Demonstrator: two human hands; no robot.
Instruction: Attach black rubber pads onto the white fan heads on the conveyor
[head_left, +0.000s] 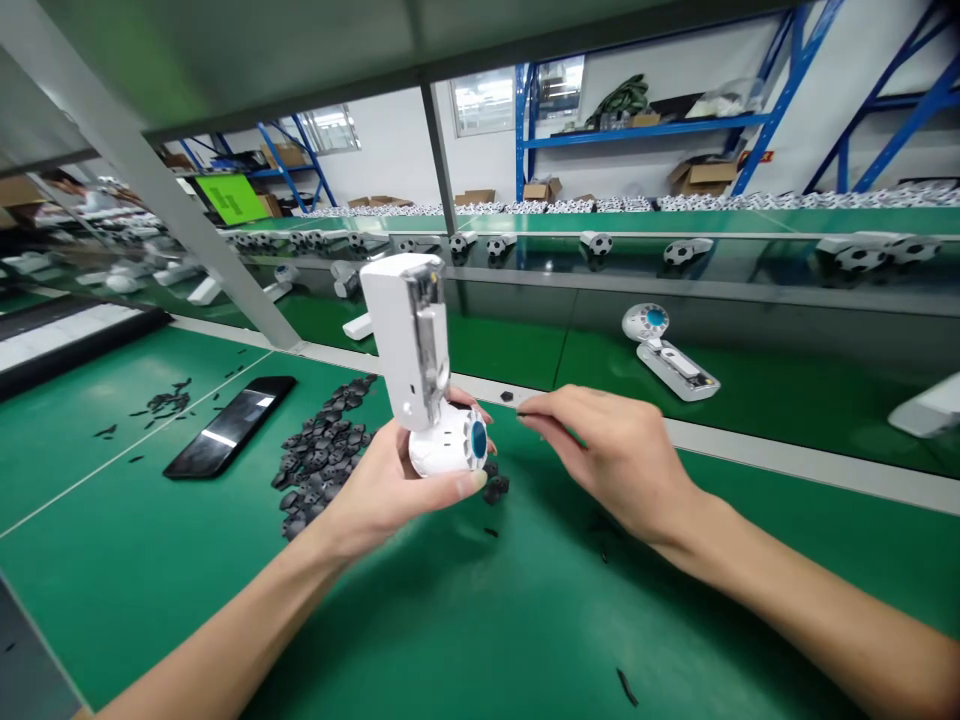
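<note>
My left hand [390,480] is wrapped round the ball-shaped end of a white plastic device [397,340], holding it above the green table. Its rectangular body stands upright, with an opened side showing inner parts, and a blue disc sits in the round end. Just to the right, my right hand [607,450] is closed in a pinch, apart from the device. A sliver of a small black piece shows at its fingertips. Behind my left wrist lies a pile of small black pieces [330,450], with a few more black pieces [495,488] below the device.
A black phone [229,427] lies left on the green table [450,620]. Beyond the pale edge strip, another opened white device [671,355] rests on the dark green belt [525,330]. Farther back are devices with football-patterned ends [600,243]. A grey post [202,220] rises at left.
</note>
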